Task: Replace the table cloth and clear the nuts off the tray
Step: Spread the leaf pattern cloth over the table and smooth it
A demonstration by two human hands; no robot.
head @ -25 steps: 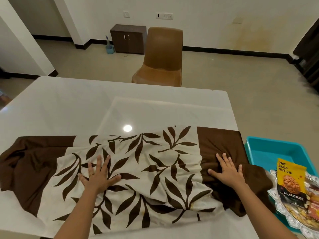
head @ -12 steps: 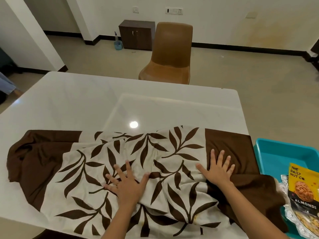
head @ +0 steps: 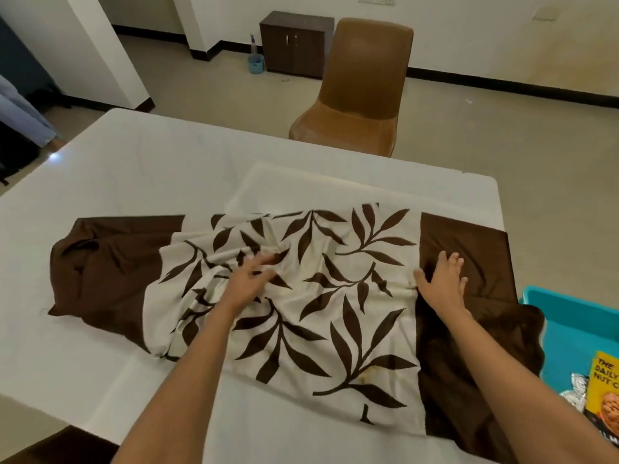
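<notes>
A cream table cloth (head: 335, 313) with brown leaf print and brown end bands lies bunched across the near part of the white table (head: 167, 169). My left hand (head: 249, 276) rests on the crumpled middle of the cloth, fingers spread and blurred. With straight fingers, my right hand (head: 442, 279) presses on the seam between the cream part and the right brown band. At the right edge a yellow almond packet (head: 604, 386) lies on a silver tray (head: 576, 391), only partly in view.
A teal plastic bin (head: 576, 316) stands at the right, beside the table and under the tray. A brown chair (head: 358, 92) faces the far side of the table. A dark cabinet (head: 294, 41) and a small blue bucket (head: 256, 63) stand by the back wall.
My left hand has slid right and forward over the cloth, gathering the middle into folds. My right hand has shifted slightly left onto the seam. The camera has moved closer.
</notes>
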